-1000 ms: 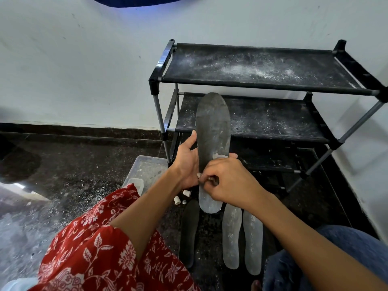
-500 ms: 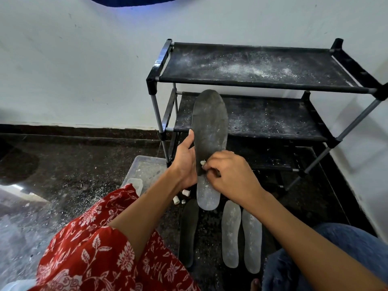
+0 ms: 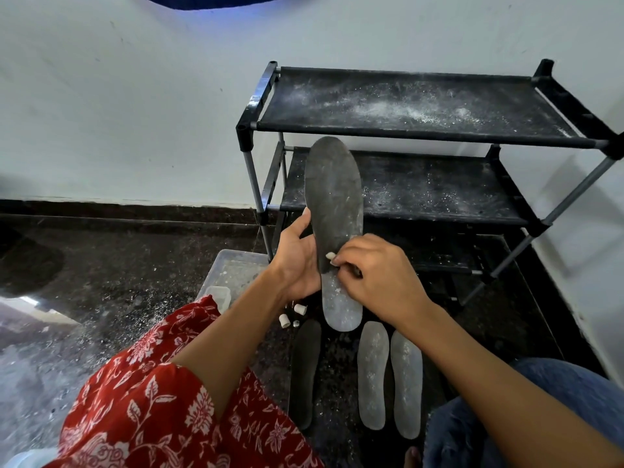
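The left hand (image 3: 297,261) grips the insole (image 3: 334,197) upright by its edge while the right hand (image 3: 381,275) pinches a white stub (image 3: 330,256) against it; pressing hard could snap the stub or buckle the insole away.
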The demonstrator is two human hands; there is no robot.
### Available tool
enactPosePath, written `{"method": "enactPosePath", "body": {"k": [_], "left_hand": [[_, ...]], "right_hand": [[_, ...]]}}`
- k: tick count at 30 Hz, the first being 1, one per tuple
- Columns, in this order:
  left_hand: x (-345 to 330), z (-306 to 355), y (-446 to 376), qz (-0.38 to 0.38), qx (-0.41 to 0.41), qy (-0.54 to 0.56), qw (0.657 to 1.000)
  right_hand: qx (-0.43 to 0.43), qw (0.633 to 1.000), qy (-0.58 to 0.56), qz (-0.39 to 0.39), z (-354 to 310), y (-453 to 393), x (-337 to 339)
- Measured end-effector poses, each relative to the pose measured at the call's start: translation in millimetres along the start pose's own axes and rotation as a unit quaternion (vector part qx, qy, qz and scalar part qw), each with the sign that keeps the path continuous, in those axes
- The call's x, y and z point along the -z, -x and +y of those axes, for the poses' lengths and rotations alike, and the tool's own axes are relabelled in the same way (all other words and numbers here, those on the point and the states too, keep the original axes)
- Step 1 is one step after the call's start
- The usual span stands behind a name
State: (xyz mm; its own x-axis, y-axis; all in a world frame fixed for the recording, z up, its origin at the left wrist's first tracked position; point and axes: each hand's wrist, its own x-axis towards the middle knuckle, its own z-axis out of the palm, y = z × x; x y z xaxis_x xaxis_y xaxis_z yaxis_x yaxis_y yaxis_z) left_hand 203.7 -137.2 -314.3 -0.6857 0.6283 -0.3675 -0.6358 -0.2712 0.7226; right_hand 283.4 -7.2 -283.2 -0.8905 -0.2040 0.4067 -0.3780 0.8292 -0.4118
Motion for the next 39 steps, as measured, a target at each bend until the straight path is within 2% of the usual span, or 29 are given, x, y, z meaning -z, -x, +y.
{"method": "enactPosePath", "body": {"k": [2, 5, 10, 12, 13, 15, 17, 19, 21, 25, 27, 34, 36, 39], "left_hand": [[-1.2, -1.1, 0.0, -0.014, 0.012, 0.002, 1.0], [-4.1, -2.8, -0.8, -0.001, 0.007, 0.0, 1.0], [-3.4, -1.8, -1.5, 0.029, -0.017, 0.008, 0.999], [-4.7, -1.8, -1.3, 0.028, -0.02, 0.012, 0.999], [-5.7, -2.3, -1.6, 0.026, -0.018, 0.012, 0.999], [-7.4, -3.0, -2.3, 0.021, -0.011, 0.005, 1.0], [-8.5, -3.8, -2.4, 0.012, -0.008, 0.006, 1.0], [-8.9, -4.9, -2.2, -0.001, 0.001, 0.01, 1.0], [-8.7, -5.3, -2.2, 0.001, 0.003, 0.011, 1.0], [-5.8, -5.3, -4.3, 0.035, -0.009, -0.006, 0.999], [-5.5, -5.5, -4.4, 0.037, -0.011, -0.005, 0.999], [-10.8, -9.0, -2.9, -0.015, 0.009, 0.001, 1.0], [-10.0, -8.4, -3.2, -0.002, 0.006, -0.002, 1.0], [-5.5, -5.9, -4.1, 0.03, -0.005, -0.017, 0.999]], "right_hand": [[-0.004, 1.0, 0.004, 0.022, 0.4, -1.3, 0.9], [-0.008, 1.0, 0.002, 0.013, 0.0, -1.9, 0.2], [-0.003, 0.994, -0.001, -0.111, -3.0, -0.5, -3.6], [-0.005, 0.992, -0.017, -0.128, -2.0, 0.0, -2.4], [-0.011, 0.993, -0.036, -0.11, -0.9, 0.0, -0.2], [-0.027, 0.997, -0.068, -0.025, 3.2, -1.5, 4.4], [-0.037, 0.995, -0.053, 0.08, 9.4, -5.2, 8.0], [-0.045, 0.99, -0.019, 0.131, 14.1, -8.5, 9.5], [-0.038, 0.993, 0.005, 0.115, 15.3, -7.7, 7.8], [-0.031, 0.999, 0.04, 0.005, 8.7, -1.6, 0.5], [-0.035, 0.998, 0.043, -0.02, 8.5, -1.4, -0.8], [-0.051, 0.989, -0.008, 0.135, 15.5, -7.7, 6.2], [-0.05, 0.991, -0.001, 0.12, 15.5, -7.3, 5.2], [-0.041, 0.998, 0.035, 0.027, 6.3, -1.6, -1.0]]}}
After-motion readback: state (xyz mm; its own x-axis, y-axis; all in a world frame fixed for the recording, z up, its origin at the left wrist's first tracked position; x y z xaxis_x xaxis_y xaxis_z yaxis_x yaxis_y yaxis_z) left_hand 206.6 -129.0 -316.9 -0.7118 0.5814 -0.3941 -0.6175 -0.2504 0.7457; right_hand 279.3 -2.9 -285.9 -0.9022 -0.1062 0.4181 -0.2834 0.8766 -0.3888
